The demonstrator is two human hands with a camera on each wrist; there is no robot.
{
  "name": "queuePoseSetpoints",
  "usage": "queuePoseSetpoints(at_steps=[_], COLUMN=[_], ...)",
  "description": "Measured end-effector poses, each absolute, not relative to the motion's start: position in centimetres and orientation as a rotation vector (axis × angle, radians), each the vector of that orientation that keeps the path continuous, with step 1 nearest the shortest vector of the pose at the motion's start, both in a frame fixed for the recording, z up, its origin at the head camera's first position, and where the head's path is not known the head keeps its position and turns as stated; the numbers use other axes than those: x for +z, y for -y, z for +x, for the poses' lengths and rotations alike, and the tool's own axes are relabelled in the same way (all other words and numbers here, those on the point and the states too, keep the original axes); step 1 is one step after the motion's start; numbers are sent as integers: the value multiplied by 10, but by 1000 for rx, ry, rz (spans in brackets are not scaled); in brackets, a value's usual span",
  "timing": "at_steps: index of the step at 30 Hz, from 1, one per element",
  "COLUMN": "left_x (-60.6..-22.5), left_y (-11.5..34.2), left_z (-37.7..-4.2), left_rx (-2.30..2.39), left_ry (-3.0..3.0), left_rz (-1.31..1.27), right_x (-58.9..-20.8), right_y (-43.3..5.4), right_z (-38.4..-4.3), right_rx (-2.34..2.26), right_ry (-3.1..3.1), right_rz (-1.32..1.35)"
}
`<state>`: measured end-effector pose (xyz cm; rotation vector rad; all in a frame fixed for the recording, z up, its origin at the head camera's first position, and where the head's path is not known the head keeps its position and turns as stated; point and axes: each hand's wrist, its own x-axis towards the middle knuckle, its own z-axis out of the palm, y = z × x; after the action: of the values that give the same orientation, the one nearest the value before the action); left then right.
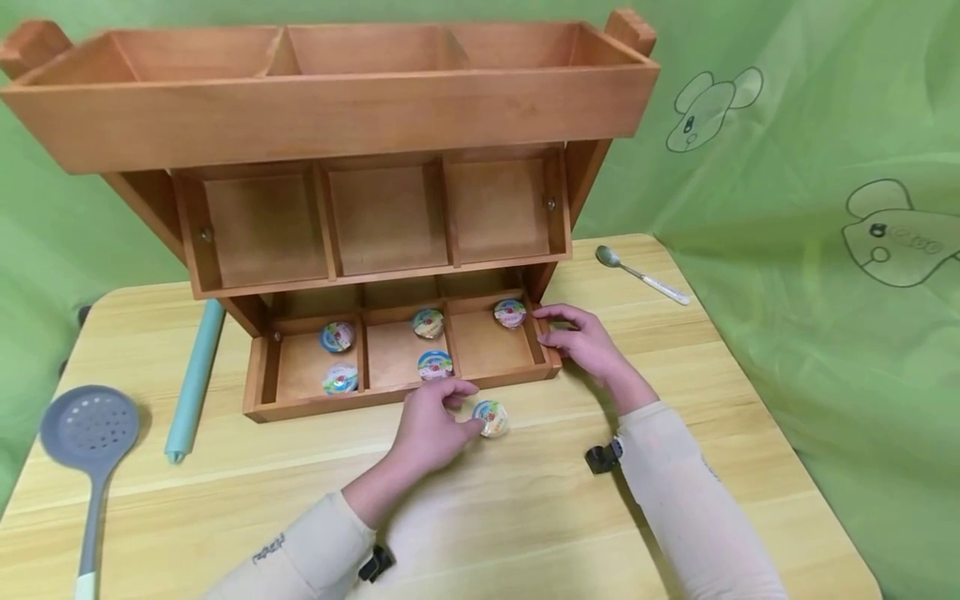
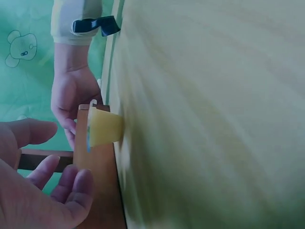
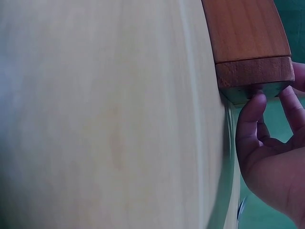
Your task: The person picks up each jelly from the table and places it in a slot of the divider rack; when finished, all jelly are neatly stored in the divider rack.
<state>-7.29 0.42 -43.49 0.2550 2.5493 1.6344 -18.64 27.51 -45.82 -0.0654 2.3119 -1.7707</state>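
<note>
A small jelly cup [image 1: 491, 418] with a printed foil lid stands on the table in front of the wooden rack's bottom tier [image 1: 405, 402]. Its yellow side shows in the left wrist view. My left hand [image 1: 435, 425] is beside this cup, thumb and fingers spread apart and loosely bent, with a gap to the cup in the left wrist view. At the tier's right end, my right hand [image 1: 588, 342] holds the wooden end piece [image 3: 255, 74] with thumb and fingertips. More jelly cups sit in the bottom tier: two left, two middle, one [image 1: 510, 313] right.
Above are the rack's middle tier [image 1: 390, 221] and top tier [image 1: 330, 117], each with three compartments. A slotted skimmer [image 1: 90, 429] and a teal rolled stick [image 1: 195, 383] lie left. A spoon [image 1: 641, 275] lies back right. Green cloth [image 1: 810, 167] hangs behind.
</note>
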Motion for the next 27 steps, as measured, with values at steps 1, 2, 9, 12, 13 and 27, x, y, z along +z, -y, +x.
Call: queuePoseSetpoints(at_steps=[1, 2, 9, 12, 13, 27], left_x=[-437, -438, -443, -445, -446, -462], left_y=[-4, -4, -8, -10, -11, -24], left_z=[-73, -73, -74, -76, -76, -80], left_rx=[1616, 1600, 1659, 1718, 1737, 1728], left_ry=[-2551, -2548, -2372, -2280, -2250, -2128], left_rz=[261, 270, 301, 300, 305, 486], right_x=[-458, -458, -457, -457, -458, -461], right_y=[-275, -275, -274, -274, -275, -276], right_z=[-186, -186, -186, -188, -188, -188], right_rx=[-1767, -1765, -1754, -1754, -1757, -1772], right_ry=[-2314, -2316, -2322, -2322, -2321, -2321], right_rz=[-67, -66, -73, -76, -76, -74])
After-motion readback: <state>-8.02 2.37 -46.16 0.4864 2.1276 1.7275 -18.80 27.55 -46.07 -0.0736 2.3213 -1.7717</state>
